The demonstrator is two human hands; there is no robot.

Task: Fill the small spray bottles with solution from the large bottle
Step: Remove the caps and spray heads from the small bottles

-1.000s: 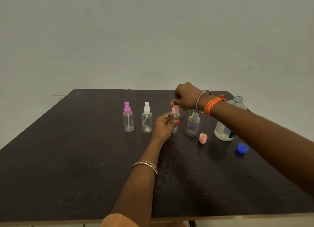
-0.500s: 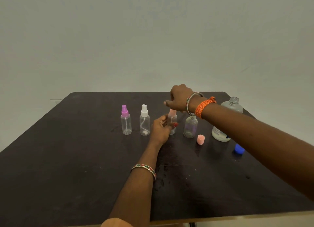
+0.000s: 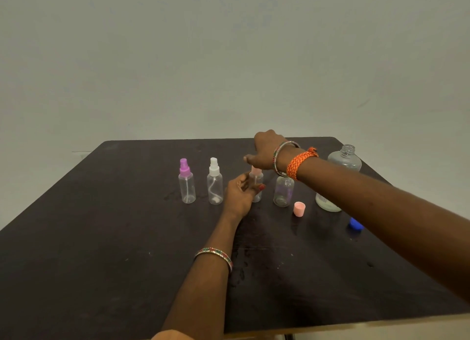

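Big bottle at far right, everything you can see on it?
The large bottle is clear plastic with rounded shoulders and a threaded neck, uncapped and open. It stands upright on the dark table near the far right corner, rightmost in the row. A whitish layer shows at its base, with part of a label. The right forearm crosses in front of its middle; whether they touch is unclear. A blue cap lies nearer.

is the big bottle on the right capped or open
Open. The large bottle shows a bare threaded neck, and a blue cap lies on the table nearby.
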